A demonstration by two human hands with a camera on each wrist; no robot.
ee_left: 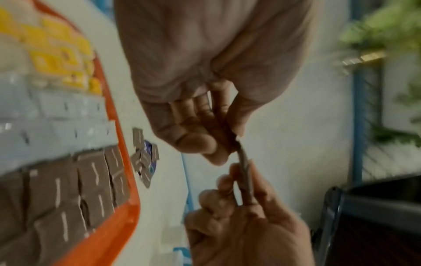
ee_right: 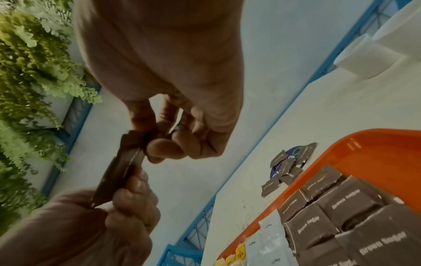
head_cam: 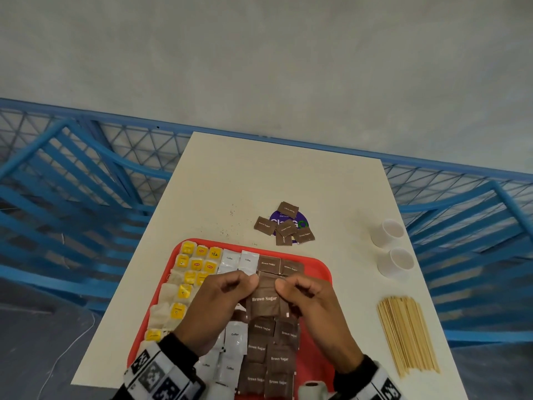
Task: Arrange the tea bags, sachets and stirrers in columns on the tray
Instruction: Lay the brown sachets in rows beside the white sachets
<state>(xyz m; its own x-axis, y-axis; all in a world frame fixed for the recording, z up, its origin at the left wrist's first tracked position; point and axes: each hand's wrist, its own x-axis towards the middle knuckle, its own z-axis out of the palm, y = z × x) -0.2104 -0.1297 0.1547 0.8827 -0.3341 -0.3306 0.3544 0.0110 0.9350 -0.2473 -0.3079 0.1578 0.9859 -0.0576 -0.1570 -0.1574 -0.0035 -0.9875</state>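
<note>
Over the red tray [head_cam: 320,272] both hands hold a brown sugar sachet [head_cam: 264,298] by its top edge. My left hand [head_cam: 230,287] pinches the left corner and my right hand [head_cam: 291,290] the right corner. The wrist views show the sachet edge-on [ee_left: 244,167] [ee_right: 118,171], and it may be more than one pressed together. On the tray lie yellow tea bags [head_cam: 196,264] at the left, white coffee sachets [head_cam: 235,339] in the middle and brown sugar sachets [head_cam: 277,359] at the right. Wooden stirrers [head_cam: 406,333] lie in a bundle on the table, right of the tray.
Several loose brown sugar sachets [head_cam: 284,226] lie on a purple sticker beyond the tray. Two white cups [head_cam: 388,232] [head_cam: 396,262] lie on their sides at the right edge of the white table [head_cam: 259,174]. Blue metal railing [head_cam: 86,174] surrounds the table.
</note>
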